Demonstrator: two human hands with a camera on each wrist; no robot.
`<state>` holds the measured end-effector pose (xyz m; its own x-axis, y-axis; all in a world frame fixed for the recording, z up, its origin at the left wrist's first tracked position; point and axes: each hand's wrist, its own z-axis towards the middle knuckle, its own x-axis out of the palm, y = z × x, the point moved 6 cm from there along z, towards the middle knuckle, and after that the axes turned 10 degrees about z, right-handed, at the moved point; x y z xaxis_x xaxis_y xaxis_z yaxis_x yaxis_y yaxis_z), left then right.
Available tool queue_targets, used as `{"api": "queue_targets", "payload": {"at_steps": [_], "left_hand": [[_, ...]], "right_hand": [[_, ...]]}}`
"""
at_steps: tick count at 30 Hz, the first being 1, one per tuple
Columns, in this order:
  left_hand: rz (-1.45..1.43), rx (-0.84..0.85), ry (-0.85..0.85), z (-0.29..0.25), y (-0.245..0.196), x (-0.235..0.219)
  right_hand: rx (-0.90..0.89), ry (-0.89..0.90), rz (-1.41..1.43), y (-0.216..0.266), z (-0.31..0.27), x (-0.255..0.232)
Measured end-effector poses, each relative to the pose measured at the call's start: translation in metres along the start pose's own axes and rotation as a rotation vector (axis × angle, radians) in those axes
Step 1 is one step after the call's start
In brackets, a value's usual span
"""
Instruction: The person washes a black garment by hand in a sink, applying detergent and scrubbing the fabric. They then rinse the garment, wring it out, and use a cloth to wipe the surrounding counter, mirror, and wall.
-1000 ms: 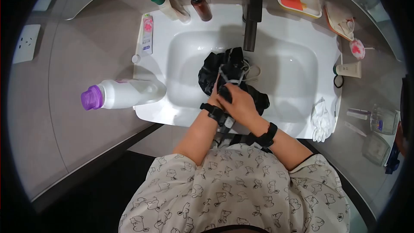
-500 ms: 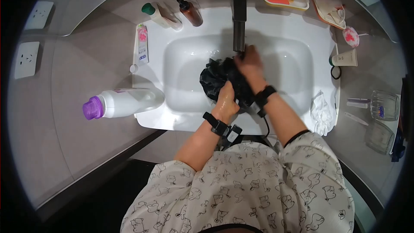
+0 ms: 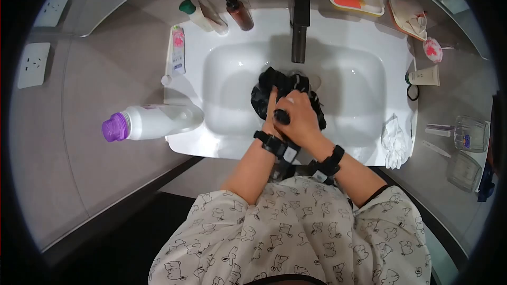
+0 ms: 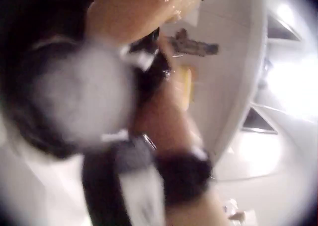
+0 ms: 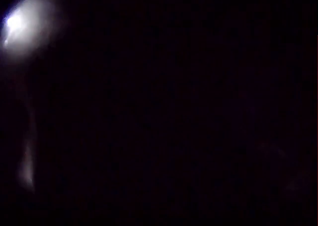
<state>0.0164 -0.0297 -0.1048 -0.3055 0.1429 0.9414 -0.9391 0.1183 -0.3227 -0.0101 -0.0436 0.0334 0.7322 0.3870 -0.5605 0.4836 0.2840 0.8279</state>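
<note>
A crumpled, wet-looking black garment (image 3: 262, 100) is bunched in the white sink (image 3: 354, 105), below the spout of the tap. My right hand (image 3: 302, 117) grips a twisted bunch of it, and a dark end pokes out by the thumb. Close beside it, my left hand (image 3: 270, 117) holds the cloth, partly hidden behind the right one. Both wrists carry black straps with small cameras. Wet skin and a shiny piece of the black cloth (image 4: 156, 72) show in the left wrist view. The right wrist view is almost wholly dark.
A dark tap (image 3: 300, 16) reaches over the basin. On the left lies a large white bottle (image 3: 158, 121) with a purple cap. Two smaller bottles, including a brown pump bottle (image 3: 240, 13), stand behind. White gloves (image 3: 394, 142), a tube (image 3: 424, 76) and glass jars (image 3: 471, 133) lie right.
The right hand was raised near the tap half a second ago, with the cloth stretched up; now it is back down against the left hand. The cloth is bunched tighter.
</note>
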Motion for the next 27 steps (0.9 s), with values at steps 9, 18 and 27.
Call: {"api": "queue_targets", "payload": {"at_steps": [9,18,27], "left_hand": [[0.835,0.293,-0.261,-0.026,0.007,-0.055],[0.132,-0.311,-0.539,-0.022,-0.018,0.021],[0.244,-0.526,-0.990,-0.030,-0.032,-0.021]], "right_hand": [[-0.015,-0.108,-0.058,-0.017,0.006,-0.014],[0.113,-0.205,-0.363,-0.145,0.037,-0.065],[0.307,-0.039,-0.372,-0.187,0.070,0.002]]}}
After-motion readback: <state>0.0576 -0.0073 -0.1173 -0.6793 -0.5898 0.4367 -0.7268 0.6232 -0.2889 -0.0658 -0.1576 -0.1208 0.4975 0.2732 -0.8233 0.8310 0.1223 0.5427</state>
